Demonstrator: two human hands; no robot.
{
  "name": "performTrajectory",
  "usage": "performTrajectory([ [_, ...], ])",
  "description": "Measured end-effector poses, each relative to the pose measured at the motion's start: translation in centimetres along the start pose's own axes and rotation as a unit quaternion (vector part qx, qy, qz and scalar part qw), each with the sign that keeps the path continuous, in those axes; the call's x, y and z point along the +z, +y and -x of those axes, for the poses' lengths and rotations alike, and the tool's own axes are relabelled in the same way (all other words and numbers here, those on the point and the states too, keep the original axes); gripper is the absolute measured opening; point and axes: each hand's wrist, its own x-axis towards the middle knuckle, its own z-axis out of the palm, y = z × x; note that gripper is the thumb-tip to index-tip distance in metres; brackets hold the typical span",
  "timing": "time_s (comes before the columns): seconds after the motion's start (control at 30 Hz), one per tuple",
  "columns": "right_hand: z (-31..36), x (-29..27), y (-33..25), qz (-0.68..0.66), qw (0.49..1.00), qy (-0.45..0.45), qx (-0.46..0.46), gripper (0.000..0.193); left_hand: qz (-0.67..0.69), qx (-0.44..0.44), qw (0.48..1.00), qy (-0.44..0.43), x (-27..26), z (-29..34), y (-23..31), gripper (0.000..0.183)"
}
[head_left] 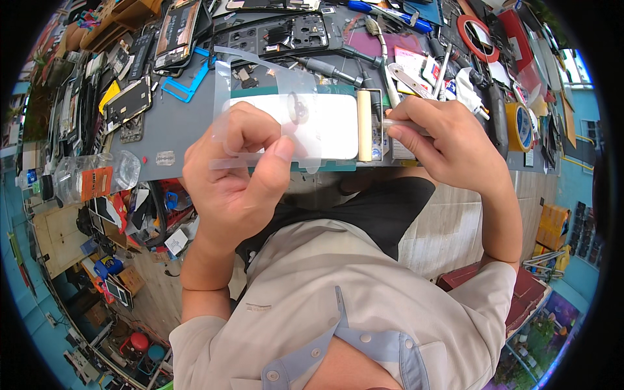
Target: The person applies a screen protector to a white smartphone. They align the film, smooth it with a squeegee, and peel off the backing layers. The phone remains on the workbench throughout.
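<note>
Nearest: the wearer's beige shirt [364, 260] with blue-grey trim, then black shorts [406, 201] under the bench edge.

Left hand [240, 172]: over the left part of the work, fingers curled, thumb close to forefinger, pinching a translucent film [300, 133]. One flap of film stands up beside the knuckles; the rest spreads rightward.

Right hand [448, 133]: closed around the handle of a small roller [364, 127], thumb along the near side. Cream cylinder sits at the right end of a white rounded panel [339, 127], phone-shaped, lying lengthwise on a green mat [341, 166] at the bench's near edge. Panel is between the two hands, its left part covered by film and fingers.

Left along the edge: a razor blade [165, 158], flat on the grey bench top [179, 123]; farther left, a clear plastic container [130, 172] with an orange label.

Right: a yellow-sided tape roll [520, 127] on its rim.

Beyond the panel: a grey pen-shaped tool [328, 69], then a black phone frame [279, 38]. Toward the far right, a red ring-shaped roll [478, 38]; far middle, a blue marker [390, 16].
</note>
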Motion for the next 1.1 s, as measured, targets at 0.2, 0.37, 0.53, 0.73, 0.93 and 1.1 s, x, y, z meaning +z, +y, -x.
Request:
performTrajectory([
  [0.2,0.05,0.14,0.06,-0.007,1.000,0.010,-0.006,0.012,-0.001,0.000,1.000,-0.003,-0.09,-0.03,-0.05,0.009],
  [0.37,0.02,0.06,-0.21,-0.029,0.999,0.014,0.012,0.013,0.001,-0.003,1.000,-0.001,-0.16,-0.02,-0.14,0.009],
  [0.53,-0.29,0.00,-0.30,-0.038,0.999,0.015,0.018,0.013,0.004,-0.004,1.000,-0.001,-0.15,-0.07,-0.01,0.010],
  [0.73,-0.39,0.15,0.07,-0.040,0.999,0.009,0.010,0.013,0.005,0.000,1.000,-0.003,-0.15,-0.08,-0.12,0.011],
  [0.93,-0.53,-0.33,-0.12,-0.026,1.000,-0.011,0.006,0.013,0.007,-0.002,1.000,-0.002,-0.21,-0.06,-0.14,0.012],
  [1.1,-0.47,-0.25,-0.06,-0.021,1.000,-0.010,0.002,0.013,0.001,0.006,1.000,-0.006,-0.26,-0.08,-0.30,0.012],
])
